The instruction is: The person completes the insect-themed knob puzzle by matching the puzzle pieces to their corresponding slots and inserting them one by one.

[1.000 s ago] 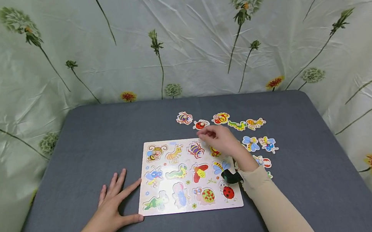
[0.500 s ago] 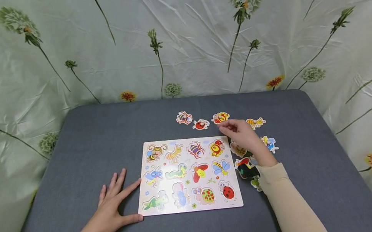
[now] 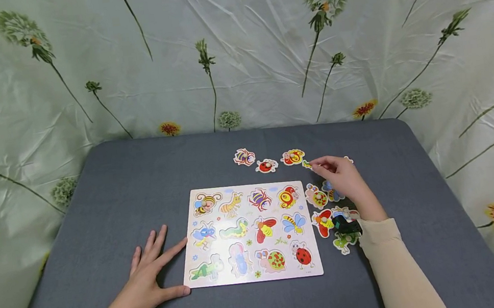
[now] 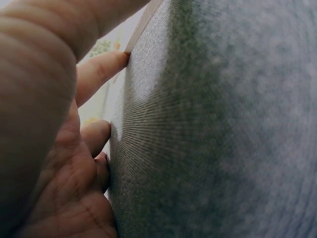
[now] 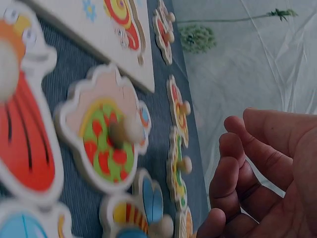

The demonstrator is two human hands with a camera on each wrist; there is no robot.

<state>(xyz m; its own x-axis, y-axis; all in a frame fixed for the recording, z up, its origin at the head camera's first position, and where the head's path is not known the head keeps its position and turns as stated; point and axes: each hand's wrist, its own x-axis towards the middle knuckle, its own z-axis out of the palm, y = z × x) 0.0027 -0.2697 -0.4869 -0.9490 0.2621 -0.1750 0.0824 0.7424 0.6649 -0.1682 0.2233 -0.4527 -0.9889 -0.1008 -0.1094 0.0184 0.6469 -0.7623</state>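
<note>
A wooden puzzle board point(image 3: 255, 278) printed with insect pictures lies on the table. My left hand point(image 3: 144, 282) is spread at its left side, with index finger and thumb touching the edge; the left wrist view shows the fingertips at that edge. Beyond the board's far right corner, my right hand point(image 3: 343, 180) hovers over loose knobbed pieces, fingers loosely bent and nothing between them. It partly covers the green caterpillar piece point(image 3: 306, 164), whose knob shows in the right wrist view. Nearby are a yellow-and-red butterfly piece point(image 3: 292, 157) and a snail piece point(image 5: 106, 144).
A spider piece point(image 3: 244, 157) and a ladybug piece point(image 3: 267, 165) lie behind the board. Along its right side are a red-winged bug piece point(image 3: 323, 223) and a green piece point(image 3: 342, 243), partly under the right wrist. A dandelion-print cloth point(image 3: 261, 80) hangs behind the grey table point(image 3: 139, 182).
My right hand has moved right, from above the board's top edge to the caterpillar piece, uncovering the ladybug piece and the board's upper right pictures. My left hand has stayed put.
</note>
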